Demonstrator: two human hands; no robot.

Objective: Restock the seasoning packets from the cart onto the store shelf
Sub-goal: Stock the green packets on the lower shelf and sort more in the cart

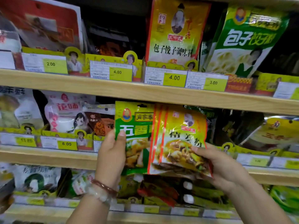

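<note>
My left hand (112,152) grips a green seasoning packet (134,126) by its left edge, thumb on the front. My right hand (221,168) holds a small stack of yellow, red-edged seasoning packets (179,139) from below right; the stack overlaps the green packet's right side. Both are held upright in front of the middle wooden shelf (48,155), level with its row of goods. A bracelet is on my left wrist. The cart is out of view.
Three wooden shelves with yellow price tags run across the view. The upper shelf (113,88) carries a tall yellow packet (176,33) and a green-white packet (242,41). White and dark packets (68,113) stand left of my hands; darker bags fill the right.
</note>
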